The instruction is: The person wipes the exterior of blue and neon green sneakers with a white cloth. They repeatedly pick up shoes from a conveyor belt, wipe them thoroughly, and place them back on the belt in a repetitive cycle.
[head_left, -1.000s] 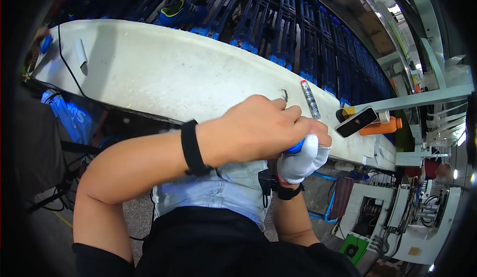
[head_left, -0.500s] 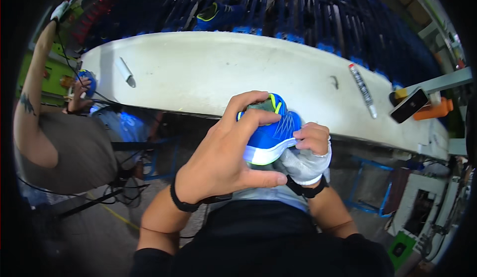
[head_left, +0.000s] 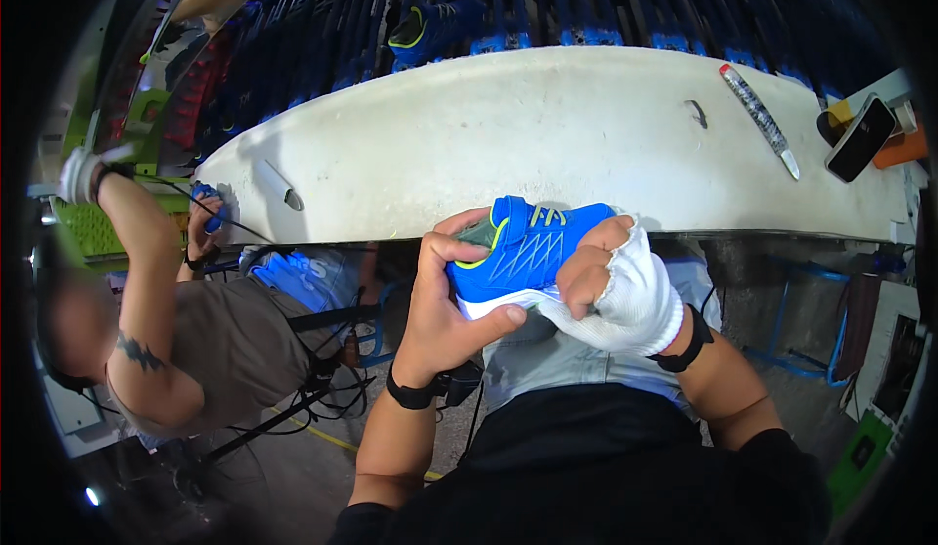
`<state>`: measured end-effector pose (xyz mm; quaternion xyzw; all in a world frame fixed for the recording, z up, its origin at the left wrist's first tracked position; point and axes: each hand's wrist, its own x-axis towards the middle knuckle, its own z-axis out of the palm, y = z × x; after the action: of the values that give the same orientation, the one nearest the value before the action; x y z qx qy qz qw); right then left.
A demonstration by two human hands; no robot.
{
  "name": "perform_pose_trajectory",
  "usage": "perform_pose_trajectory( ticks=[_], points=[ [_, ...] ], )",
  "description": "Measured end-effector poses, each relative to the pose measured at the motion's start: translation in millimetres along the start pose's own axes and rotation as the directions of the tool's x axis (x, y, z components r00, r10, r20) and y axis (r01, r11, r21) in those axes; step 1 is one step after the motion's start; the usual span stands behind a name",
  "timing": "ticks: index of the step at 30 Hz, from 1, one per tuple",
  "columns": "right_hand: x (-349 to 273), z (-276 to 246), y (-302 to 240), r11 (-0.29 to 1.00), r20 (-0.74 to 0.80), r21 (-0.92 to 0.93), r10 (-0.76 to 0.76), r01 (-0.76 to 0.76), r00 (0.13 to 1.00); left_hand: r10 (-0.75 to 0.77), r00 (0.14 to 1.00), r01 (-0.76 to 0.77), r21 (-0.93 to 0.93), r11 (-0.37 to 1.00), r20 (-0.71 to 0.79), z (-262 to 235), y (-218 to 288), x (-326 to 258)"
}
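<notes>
Hands of the person meet over a blue shoe [head_left: 523, 252] held just in front of the body, at the near edge of the white counter [head_left: 508, 134]. The left hand [head_left: 445, 296] is closed round the shoe's heel end, fingers curled over the top and thumb pressed along the white sole. The right hand [head_left: 616, 281], wrapped in white cloth with bare fingertips, is bent into a loose fist against the shoe's toe end, gripping it from the other side. The shoe lies on its side between both hands, yellow-green laces and trim facing up.

Beyond the right hand, on the counter's far part, lie a long slim tool [head_left: 757, 115] and a dark phone [head_left: 860, 137], well apart from the shoe. Beyond the left hand a small knife-like tool [head_left: 283, 188] rests on the counter. Further left of the left hand, a co-worker in a grey shirt [head_left: 210, 335] sits with one arm raised. Another blue shoe [head_left: 430, 27] sits on the dark rack behind the counter.
</notes>
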<state>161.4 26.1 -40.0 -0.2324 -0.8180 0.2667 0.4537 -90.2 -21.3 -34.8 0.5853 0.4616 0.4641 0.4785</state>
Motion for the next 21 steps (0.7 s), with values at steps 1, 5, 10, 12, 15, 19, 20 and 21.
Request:
perform_pose_trajectory(
  ticks=[1,5,10,12,15,19,20,21],
  points=[
    [-1,-1,1,1.000,0.000,0.002,0.010,-0.010,1.000,0.002,1.000,-0.002,0.017,1.000,-0.009,3,3,-2],
    [1,-8,2,0.972,-0.104,-0.003,0.233,-0.234,0.967,0.071,0.997,-0.072,0.127,0.989,0.008,8,11,-1],
    [3,-25,12,0.960,0.080,-0.113,0.267,-0.258,0.960,0.214,0.975,-0.224,0.311,0.923,0.068,14,12,-4],
    [6,-28,15,0.952,0.107,-0.052,0.306,-0.302,0.946,0.218,0.973,-0.232,0.375,0.897,0.080,18,21,-5],
    [4,-23,18,0.956,0.057,-0.023,0.294,-0.294,0.954,0.225,0.969,-0.246,0.414,0.877,0.099,17,21,-6],
    [-3,-15,21,0.964,-0.035,-0.013,0.264,-0.265,0.964,0.230,0.969,-0.245,0.420,0.874,0.085,20,21,-8],
    [-2,-13,20,0.961,-0.063,0.006,0.278,-0.278,0.959,0.231,0.970,-0.243,0.423,0.873,0.081,20,20,-8],
    [-3,-10,20,0.957,-0.092,0.026,0.291,-0.290,0.952,0.232,0.971,-0.238,0.407,0.882,0.064,21,19,-10]
  ],
)
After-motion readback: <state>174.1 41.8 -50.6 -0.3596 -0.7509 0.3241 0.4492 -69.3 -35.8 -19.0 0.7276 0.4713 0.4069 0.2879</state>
